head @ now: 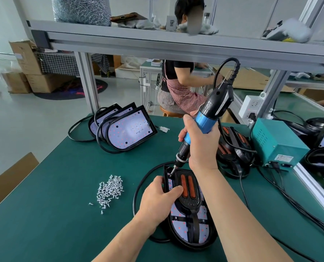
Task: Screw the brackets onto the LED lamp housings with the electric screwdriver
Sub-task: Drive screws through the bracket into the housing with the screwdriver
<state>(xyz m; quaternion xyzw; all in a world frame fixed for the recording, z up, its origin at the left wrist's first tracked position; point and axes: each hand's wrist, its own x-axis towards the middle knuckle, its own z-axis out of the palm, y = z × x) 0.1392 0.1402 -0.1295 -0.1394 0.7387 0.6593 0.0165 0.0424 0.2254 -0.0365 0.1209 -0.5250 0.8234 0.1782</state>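
Observation:
A black LED lamp housing (178,228) lies on the green table in front of me, its white LED board facing up. On it sits a black bracket (190,200) with two orange strips. My left hand (158,199) grips the housing's left edge, thumb on the bracket. My right hand (200,142) holds the blue and black electric screwdriver (207,116) tilted, its bit tip down at the housing's far left corner. A pile of small silver screws (110,190) lies to the left.
Several open housings (127,127) lean together at the table's far left with black cables. More housings with brackets (233,148) are stacked at right beside a teal power box (276,142). A person sits at the bench behind. A metal shelf runs overhead.

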